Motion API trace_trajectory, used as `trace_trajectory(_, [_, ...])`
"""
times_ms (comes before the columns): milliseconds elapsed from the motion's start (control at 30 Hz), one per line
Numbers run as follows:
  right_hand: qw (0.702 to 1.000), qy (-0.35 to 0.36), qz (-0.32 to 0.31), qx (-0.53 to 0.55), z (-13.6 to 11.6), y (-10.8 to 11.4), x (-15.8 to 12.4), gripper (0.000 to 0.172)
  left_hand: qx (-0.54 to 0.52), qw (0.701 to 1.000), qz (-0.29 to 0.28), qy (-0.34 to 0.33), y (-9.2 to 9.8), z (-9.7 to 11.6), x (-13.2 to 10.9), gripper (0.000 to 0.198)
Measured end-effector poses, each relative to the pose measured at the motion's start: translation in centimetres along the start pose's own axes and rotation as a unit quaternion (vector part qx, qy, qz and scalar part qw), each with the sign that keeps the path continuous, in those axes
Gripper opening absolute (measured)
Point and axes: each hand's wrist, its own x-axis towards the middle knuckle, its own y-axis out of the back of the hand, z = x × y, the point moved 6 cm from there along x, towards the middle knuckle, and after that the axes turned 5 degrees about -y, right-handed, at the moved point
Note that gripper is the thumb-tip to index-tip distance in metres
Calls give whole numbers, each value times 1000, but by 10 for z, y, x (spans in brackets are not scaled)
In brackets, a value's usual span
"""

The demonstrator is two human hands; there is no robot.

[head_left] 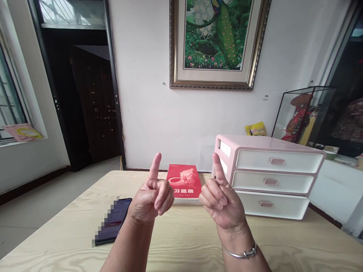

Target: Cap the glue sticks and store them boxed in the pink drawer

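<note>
Both of my hands are raised above the table, palms toward me. My left hand (153, 196) points its index finger straight up while the thumb and other fingers curl into the palm; nothing shows in it. In the same pose, my right hand (222, 202) has its index finger up and slightly tilted left, the rest folded in, with nothing visible inside. Between and behind them lies a red book (184, 183) with white print on its cover. A silver bracelet (241, 254) circles my right wrist.
A phone (115, 221), partly pixelated, lies left on the wooden table (181, 241). To the right stands a pink and white three-drawer box (278, 181), with a yellow packet (256, 129) behind it. A glass case (300, 117) and a framed peacock picture (211, 81) are farther back.
</note>
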Motion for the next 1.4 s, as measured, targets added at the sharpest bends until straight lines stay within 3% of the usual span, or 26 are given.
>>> trace_trajectory(767, [1000, -6, 5, -13, 3, 7, 2, 68, 5, 1000, 9, 11, 4, -3, -1, 89])
trace_trajectory(867, [1000, -12, 19, -9, 8, 17, 8, 70, 16, 998, 45, 35, 15, -11, 0, 91])
trace_trajectory(933, [997, -28, 66, -18, 19, 36, 14, 68, 51, 990, 101, 79, 32, -25, -2, 90])
trace_trajectory(1033, [969, -76, 223, -71, 47, 81, 18, 58, 178, 945, 201, 186, 66, -57, -15, 79])
trace_trajectory(1100, [925, -137, 340, -100, 69, 112, 10, 52, 333, 866, 243, 283, 90, -79, -32, 68])
trace_trajectory(1167, [887, -157, 422, -98, 84, 135, -2, 45, 537, 736, 193, 364, 105, -96, -48, 58])
trace_trajectory(1267, [847, -128, 507, -95, 86, 159, -26, 36, 611, 674, 144, 389, 109, -116, -68, 51])
trace_trajectory(1400, [791, -75, 600, -98, 60, 191, -70, 20, 656, 629, 85, 409, 96, -127, -90, 40])
